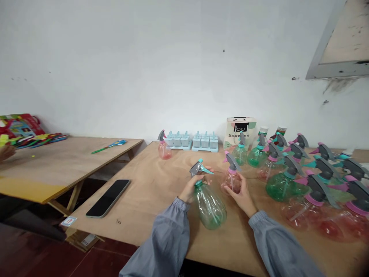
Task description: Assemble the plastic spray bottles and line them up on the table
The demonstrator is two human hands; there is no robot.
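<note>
My left hand is closed round the neck of a green spray bottle, which tilts with its base toward me and to the right. Its grey head with a turquoise trigger points up and left. Just to the right, my right hand grips the body of a small pink spray bottle with a grey head and pink nozzle. That bottle is nearly upright, at or close to the tabletop. Several more green and pink spray bottles stand to the right of my right hand.
A black phone lies on the wooden table at left. Along the wall stand a pink spray bottle, light-blue popsicle molds and a printed paper bag. Another person's hand is over the left table.
</note>
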